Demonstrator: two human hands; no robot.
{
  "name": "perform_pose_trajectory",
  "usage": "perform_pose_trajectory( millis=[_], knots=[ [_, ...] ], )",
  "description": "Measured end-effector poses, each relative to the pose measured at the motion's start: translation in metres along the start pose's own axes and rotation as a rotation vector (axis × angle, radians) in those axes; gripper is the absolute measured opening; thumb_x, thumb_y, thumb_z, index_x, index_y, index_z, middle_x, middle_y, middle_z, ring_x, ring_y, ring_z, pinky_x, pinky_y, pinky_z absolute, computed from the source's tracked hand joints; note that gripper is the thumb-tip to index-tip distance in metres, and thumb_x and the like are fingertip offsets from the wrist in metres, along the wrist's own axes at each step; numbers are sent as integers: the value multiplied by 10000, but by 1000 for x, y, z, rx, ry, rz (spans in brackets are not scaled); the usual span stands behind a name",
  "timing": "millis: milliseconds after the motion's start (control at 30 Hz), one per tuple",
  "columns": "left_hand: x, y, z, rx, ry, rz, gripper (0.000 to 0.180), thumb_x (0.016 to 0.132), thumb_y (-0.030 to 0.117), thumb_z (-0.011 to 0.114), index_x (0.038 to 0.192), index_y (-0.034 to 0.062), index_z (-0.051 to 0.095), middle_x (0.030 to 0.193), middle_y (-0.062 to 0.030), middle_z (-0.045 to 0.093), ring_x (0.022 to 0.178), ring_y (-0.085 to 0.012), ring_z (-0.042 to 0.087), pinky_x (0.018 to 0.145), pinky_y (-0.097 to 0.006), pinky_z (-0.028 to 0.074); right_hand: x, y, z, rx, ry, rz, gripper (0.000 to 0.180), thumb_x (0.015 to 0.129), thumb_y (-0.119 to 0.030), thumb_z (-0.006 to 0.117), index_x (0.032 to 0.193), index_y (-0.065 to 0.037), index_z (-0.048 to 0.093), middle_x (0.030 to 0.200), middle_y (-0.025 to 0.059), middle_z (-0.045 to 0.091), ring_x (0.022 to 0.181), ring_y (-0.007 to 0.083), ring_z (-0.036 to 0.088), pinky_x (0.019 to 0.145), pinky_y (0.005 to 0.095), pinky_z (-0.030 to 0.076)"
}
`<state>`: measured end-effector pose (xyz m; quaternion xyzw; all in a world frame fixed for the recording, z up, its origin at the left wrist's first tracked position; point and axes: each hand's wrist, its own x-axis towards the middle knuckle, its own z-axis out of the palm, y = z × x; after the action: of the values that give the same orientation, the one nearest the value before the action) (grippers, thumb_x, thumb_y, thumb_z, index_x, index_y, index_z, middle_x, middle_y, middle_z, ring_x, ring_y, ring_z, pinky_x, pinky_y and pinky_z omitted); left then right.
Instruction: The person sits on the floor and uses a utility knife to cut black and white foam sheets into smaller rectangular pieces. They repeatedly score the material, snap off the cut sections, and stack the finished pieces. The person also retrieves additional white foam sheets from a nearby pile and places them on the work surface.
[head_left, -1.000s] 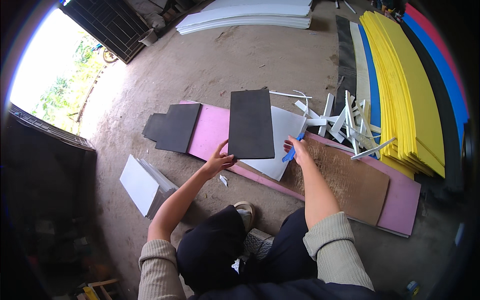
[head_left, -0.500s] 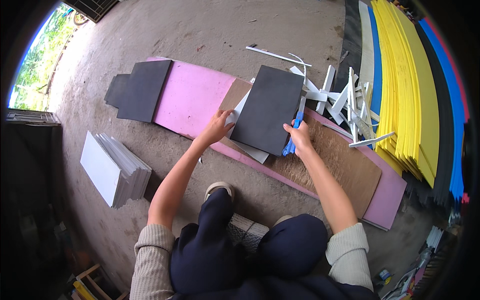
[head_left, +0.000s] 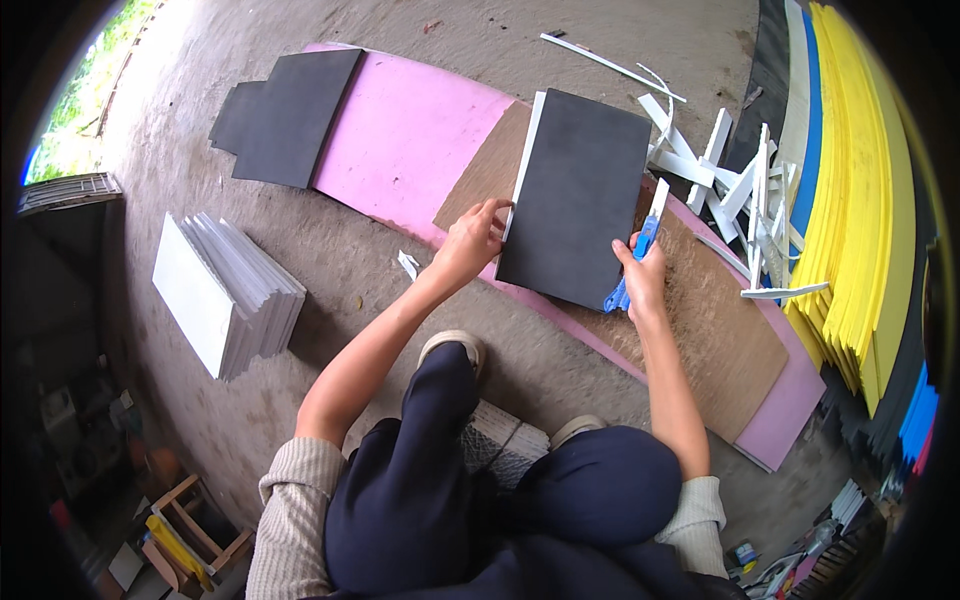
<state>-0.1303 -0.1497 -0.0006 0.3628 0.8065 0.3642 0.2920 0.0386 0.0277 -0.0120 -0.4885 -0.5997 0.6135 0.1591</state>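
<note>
Black sheet (head_left: 574,195) near left edge of brown board (head_left: 715,335).
Right hand (head_left: 646,275) grasps cutter (head_left: 647,235); left hand (head_left: 474,240), grip unclear, should steady sheet.

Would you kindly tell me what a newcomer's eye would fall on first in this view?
Most likely the yellow sheets, a block of vivid colour along the right side. Next, probably the black panel in the middle, with the left hand by its left edge and the right hand holding a blue cutter near its right edge. Beneath, a pink board slants from upper left to lower right.
</note>
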Motion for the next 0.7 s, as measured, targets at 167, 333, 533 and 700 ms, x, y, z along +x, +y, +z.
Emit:
perform_pose_trajectory(
  millis=[167, 333, 533, 700],
  knots=[
    [0, -12, 3, -97, -36, 26, 539, 640, -56, 558, 1149, 54, 422, 875, -129, 547, 741, -201, 582, 657, -301, 483, 0, -14, 3, -273, -1, -85, 191, 735, -112, 632, 738, -65, 447, 622, -20, 413, 558, 93, 398, 549, 241, 359],
    [1, -9, 2, -47, -21, 63, 605, 644, -60, 549, 1210, 77, 388, 864, -111, 535, 755, -187, 547, 701, -288, 466, 2, -24, 9, -601, 54, -444, 192, 688, -65, 648, 761, -2, 482, 797, 117, 491, 691, 249, 509, 654, 338, 412],
    [5, -17, -9, -62, -179, 3, 649, 690, 55, 592, 1277, 96, 317, 944, -114, 491, 845, -189, 513, 762, -296, 443, 0, -26, 16, -700, 36, -513, 181, 685, -7, 628, 787, 23, 482, 925, 151, 453, 784, 286, 510, 703, 360, 419],
    [-3, -11, -8, 31, -333, 4, 976, 596, 313, 733, 1320, 35, 140, 1100, -175, 354, 968, -268, 448, 841, -332, 406, -4, -32, 20, -752, 12, -445, 167, 699, -5, 612, 813, 26, 494, 926, 149, 453, 787, 285, 522, 701, 359, 435]
  ],
)
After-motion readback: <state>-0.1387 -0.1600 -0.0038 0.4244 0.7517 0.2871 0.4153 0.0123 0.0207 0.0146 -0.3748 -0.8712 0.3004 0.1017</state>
